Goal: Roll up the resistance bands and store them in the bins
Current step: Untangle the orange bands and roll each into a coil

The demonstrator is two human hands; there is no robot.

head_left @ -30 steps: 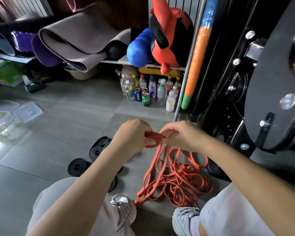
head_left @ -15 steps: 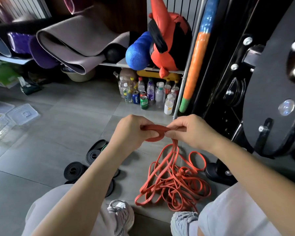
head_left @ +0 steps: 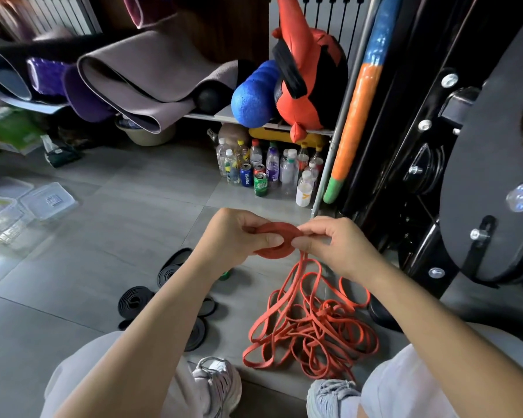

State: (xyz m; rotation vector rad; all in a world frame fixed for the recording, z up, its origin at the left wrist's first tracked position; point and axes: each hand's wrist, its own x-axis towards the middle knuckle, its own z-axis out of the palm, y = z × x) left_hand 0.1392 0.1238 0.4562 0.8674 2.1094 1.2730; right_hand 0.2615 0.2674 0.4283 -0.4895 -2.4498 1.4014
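**Both hands on a partly wound band.** Your left hand (head_left: 239, 236) and right hand (head_left: 335, 245) meet in front of you, above the tiled floor (head_left: 139, 224), and together hold one flat orange coil (head_left: 274, 230) of resistance band.

- **Left hand:** your thumb lies across the near face of the coil, and your fingers curl round its left edge.
- **Right hand:** your thumb and forefinger pinch the right rim of the coil, with the other fingers curled behind. Neither hand is spread.
- **Unwound part:** strands of the same band leave the underside of the grip and drop to a loose tangle (head_left: 311, 327). The tangle lies on the tiles directly below the grip and a little to its right, ahead of your two shoes (head_left: 216, 384).
- **Finished rolls:** black rolled bands (head_left: 135, 300) lie flat on the floor below and to the left of the grip. Your left forearm partly hides them.
- **Bins:** clear plastic bins (head_left: 47, 200) sit on the floor well apart from the grip, far to its left. Their contents cannot be made out.
- **Beyond the grip:** bottles and cans (head_left: 272, 170) stand in a cluster under a shelf, with a blue foam roller (head_left: 252, 98) on the shelf above them.
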